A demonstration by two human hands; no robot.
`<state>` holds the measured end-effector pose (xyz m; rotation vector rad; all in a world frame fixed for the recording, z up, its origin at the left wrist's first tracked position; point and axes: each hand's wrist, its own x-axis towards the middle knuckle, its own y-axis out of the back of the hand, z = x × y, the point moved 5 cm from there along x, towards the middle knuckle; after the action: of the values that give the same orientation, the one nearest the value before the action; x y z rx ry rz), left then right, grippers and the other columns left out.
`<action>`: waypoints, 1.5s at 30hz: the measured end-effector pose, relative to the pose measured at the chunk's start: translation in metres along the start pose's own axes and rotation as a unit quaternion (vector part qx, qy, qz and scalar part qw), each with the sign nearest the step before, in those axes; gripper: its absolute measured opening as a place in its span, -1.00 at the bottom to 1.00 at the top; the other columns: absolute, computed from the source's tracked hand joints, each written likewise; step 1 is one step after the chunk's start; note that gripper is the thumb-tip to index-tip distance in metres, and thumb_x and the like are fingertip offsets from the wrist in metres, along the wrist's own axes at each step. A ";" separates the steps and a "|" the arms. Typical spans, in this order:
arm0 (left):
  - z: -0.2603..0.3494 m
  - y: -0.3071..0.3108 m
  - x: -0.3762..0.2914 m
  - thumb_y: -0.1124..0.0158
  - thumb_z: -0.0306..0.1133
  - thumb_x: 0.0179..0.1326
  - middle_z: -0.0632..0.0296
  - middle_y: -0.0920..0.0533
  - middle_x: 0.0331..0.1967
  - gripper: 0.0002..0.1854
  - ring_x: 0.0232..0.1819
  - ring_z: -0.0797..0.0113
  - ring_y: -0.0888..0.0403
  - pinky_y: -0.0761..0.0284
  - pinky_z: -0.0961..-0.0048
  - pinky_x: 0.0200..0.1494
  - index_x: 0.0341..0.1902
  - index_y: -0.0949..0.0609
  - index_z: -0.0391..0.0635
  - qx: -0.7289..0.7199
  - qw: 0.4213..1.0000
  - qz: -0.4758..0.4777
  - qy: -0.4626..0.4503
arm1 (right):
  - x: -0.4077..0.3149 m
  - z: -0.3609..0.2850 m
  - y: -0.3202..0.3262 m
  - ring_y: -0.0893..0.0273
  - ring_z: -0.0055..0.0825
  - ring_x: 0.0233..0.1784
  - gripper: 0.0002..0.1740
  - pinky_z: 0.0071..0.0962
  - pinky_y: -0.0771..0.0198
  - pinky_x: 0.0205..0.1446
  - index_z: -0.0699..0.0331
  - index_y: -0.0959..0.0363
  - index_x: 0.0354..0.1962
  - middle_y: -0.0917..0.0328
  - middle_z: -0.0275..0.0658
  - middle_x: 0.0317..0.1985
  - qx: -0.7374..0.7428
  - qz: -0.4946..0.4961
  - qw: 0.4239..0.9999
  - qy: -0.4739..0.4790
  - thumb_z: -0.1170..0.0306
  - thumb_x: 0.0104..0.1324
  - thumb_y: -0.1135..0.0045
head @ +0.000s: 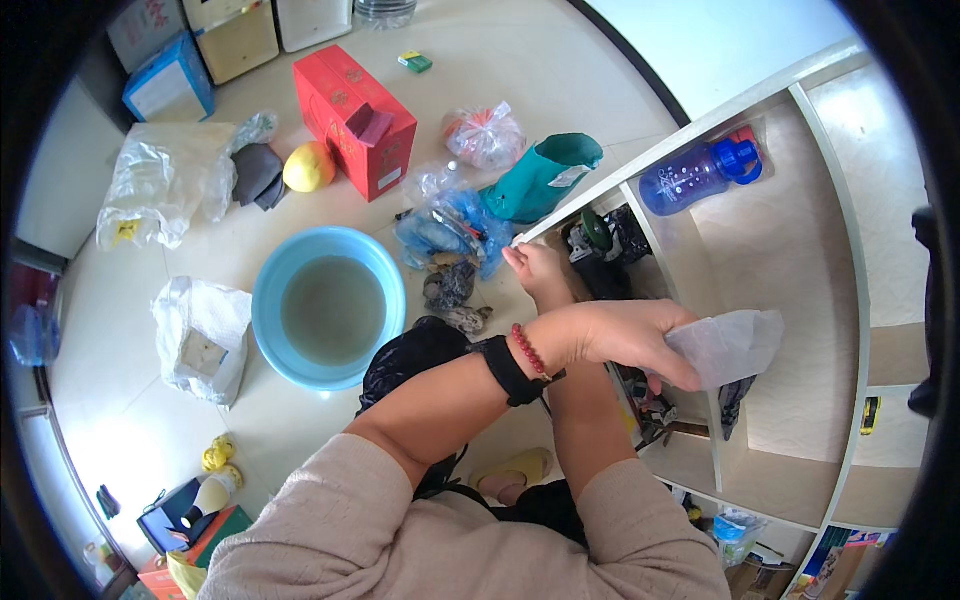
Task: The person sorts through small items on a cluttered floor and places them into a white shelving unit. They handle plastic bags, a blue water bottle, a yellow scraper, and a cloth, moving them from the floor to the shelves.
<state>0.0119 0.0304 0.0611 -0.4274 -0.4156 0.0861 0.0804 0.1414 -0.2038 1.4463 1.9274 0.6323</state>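
Note:
My left forearm, with a black wrist strap and a red bead bracelet, crosses over my right one. My left hand (637,337) grips a crumpled, translucent whitish sheet or bag (731,349) over the open compartments of a pale wooden shelf unit (780,270). My right hand (536,270) is at the unit's front edge, fingers curled; whether they grip the edge cannot be told. Beside it, a compartment holds a dark power tool with a green disc (594,231). A blue bottle (686,180) lies in the compartment above. Dark plastic (735,405) shows below my left hand.
On the tiled floor stand a light blue basin (266,307) of murky water, a red box (375,112) and a teal bag (536,184). Blue plastic bags (442,229), a yellow round fruit (309,166) and a white bag (232,319) lie around. A yellow slipper (517,469) is below me.

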 end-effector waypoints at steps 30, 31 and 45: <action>-0.074 -0.005 0.066 -0.30 -0.39 0.16 0.17 -0.66 -0.12 -0.68 -0.10 0.33 -0.61 -0.53 0.44 -0.19 -0.02 -0.57 -0.22 -0.088 0.983 0.133 0.095 | -0.263 -0.217 0.566 -0.43 -0.42 0.04 -0.60 -0.41 -0.41 0.05 0.25 -0.43 0.11 -0.52 -0.22 0.00 -0.378 0.172 0.861 -0.293 0.42 0.31 -0.02; -0.074 -0.004 0.066 -0.30 -0.39 0.16 0.17 -0.66 -0.12 -0.68 -0.10 0.33 -0.61 -0.53 0.44 -0.19 -0.02 -0.57 -0.22 -0.092 0.982 0.136 0.094 | -0.255 -0.205 0.570 -0.40 -0.40 0.10 -0.55 -0.40 -0.40 0.08 0.23 -0.38 0.17 -0.48 -0.23 0.08 -0.313 0.179 0.878 -0.316 0.45 0.31 0.01; -0.074 0.010 0.083 -0.30 -0.37 0.17 0.18 -0.66 -0.12 -0.69 -0.10 0.35 -0.61 -0.54 0.44 -0.19 -0.03 -0.59 -0.21 -0.131 0.970 0.184 0.087 | -0.208 -0.141 0.590 -0.43 -0.34 0.10 -0.36 -0.37 -0.51 -0.01 0.18 -0.13 0.35 -0.37 -0.19 0.20 -0.286 0.081 0.884 -0.361 0.58 0.29 0.22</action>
<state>0.1184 0.0251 0.0264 -0.7639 -0.1695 0.3537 0.4019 0.1055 0.3495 1.2127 0.9406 0.5596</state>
